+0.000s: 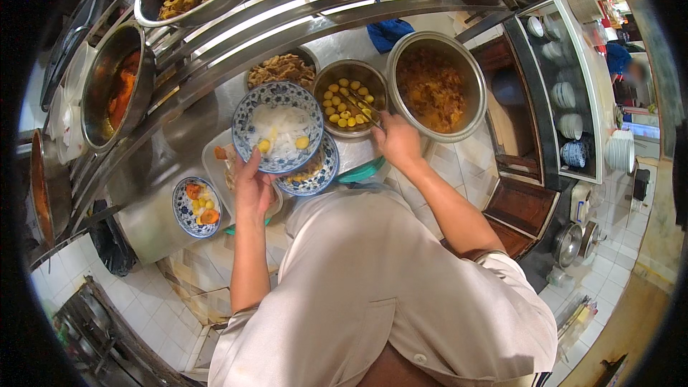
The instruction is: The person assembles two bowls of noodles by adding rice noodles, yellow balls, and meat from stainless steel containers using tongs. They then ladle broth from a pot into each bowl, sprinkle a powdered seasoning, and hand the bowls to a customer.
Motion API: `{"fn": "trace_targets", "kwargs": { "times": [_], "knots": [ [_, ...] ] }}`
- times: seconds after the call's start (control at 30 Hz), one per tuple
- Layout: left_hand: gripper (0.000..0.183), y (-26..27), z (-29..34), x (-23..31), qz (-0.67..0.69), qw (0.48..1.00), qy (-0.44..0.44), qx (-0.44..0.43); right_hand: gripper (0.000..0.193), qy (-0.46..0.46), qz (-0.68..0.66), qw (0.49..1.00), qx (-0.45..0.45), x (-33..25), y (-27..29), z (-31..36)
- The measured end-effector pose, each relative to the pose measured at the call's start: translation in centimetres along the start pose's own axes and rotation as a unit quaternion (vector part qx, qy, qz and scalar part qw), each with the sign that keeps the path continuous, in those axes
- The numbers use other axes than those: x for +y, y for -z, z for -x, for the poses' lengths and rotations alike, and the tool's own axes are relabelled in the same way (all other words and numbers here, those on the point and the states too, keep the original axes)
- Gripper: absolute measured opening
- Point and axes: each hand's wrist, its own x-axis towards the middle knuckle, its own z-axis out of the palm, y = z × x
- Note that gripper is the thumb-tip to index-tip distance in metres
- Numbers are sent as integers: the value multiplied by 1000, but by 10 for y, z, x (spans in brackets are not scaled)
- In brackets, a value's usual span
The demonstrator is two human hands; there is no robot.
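Observation:
My left hand (252,183) grips the near rim of a blue-and-white patterned bowl (243,112), tilted a little. In it lie white noodles (278,120) and small round yellow eggs (302,142). My right hand (398,142) is closed round metal tongs (364,106), whose tips reach into a steel pot (384,80). Several more yellow eggs (343,92) sit in that pot; whether the tips pinch one I cannot tell. Partly under the held bowl, a second patterned bowl (332,159) contains brownish food.
Right of the egg pot stands a large pot (479,93) of reddish-brown stew. Behind the bowl is a pan of brown meat pieces (276,70). A small patterned bowl (177,209) rests at left. Metal rails (236,41) carry a basin (143,1) overhead. A dish cabinet (591,111) stands at right.

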Motion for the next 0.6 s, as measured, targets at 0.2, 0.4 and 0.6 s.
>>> {"fn": "trace_targets", "kwargs": {
  "times": [0.2, 0.4, 0.6],
  "knots": [
    [48, 3, -6, -8, -14, 1000, 22, 1, 42, -7, -178, 981, 70, -16, 53, 21],
    [49, -3, -9, -11, -32, 999, 30, -4, 45, 52, -270, 961, -33, -41, 93, 38],
    [50, -2, -6, -10, -13, 999, 25, 15, 41, 10, -31, 999, 36, -21, 69, 17]
  ]
}}
